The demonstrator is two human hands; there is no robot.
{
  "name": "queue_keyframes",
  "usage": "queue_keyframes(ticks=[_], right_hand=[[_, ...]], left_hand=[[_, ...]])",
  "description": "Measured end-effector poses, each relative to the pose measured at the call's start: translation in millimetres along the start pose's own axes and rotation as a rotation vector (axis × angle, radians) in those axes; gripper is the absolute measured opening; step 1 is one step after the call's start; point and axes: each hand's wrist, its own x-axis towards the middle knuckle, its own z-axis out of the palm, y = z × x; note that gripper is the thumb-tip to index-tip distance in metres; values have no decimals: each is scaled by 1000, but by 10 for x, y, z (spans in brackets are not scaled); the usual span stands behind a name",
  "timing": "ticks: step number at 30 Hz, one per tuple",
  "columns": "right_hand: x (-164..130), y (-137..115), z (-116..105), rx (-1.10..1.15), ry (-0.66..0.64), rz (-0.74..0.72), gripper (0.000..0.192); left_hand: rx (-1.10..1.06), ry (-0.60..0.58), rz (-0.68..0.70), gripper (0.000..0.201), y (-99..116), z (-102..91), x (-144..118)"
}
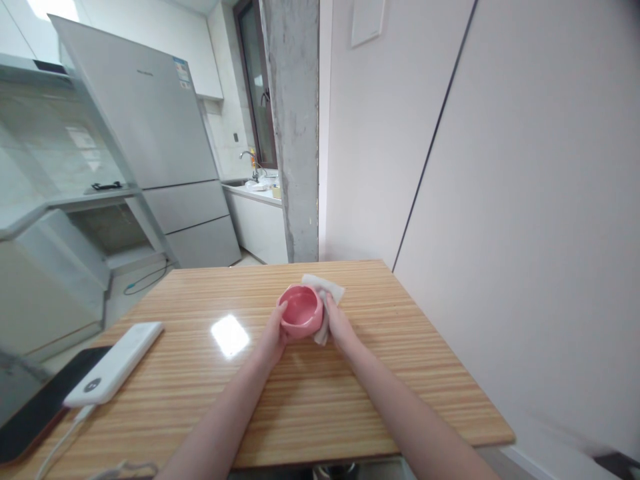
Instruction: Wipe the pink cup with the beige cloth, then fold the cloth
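A small pink bowl sits near the far middle of the wooden table, held between the person's two hands. The left hand is closed around the bowl's left side, thumb resting against the rim. The right hand presses a white cloth against the bowl's right side, fingers curled on the cloth; part of the cloth spreads out flat on the table behind the bowl. The bowl stands upright, its open mouth facing up, and looks empty inside. Well apart, at the table's left edge, lies a white power bank with a cable, beside a dark phone. A grey fridge stands in the kitchen beyond.
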Motion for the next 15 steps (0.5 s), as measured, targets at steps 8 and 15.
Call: queue_keyframes(ticks=[8, 15], right_hand=[[-62, 126, 179, 286, -70, 180, 27], [4, 14, 90, 328, 85, 180, 26]], left_hand=[[-2, 80, 248, 52, 1, -29, 41], [101, -13, -72, 52, -51, -19, 21]])
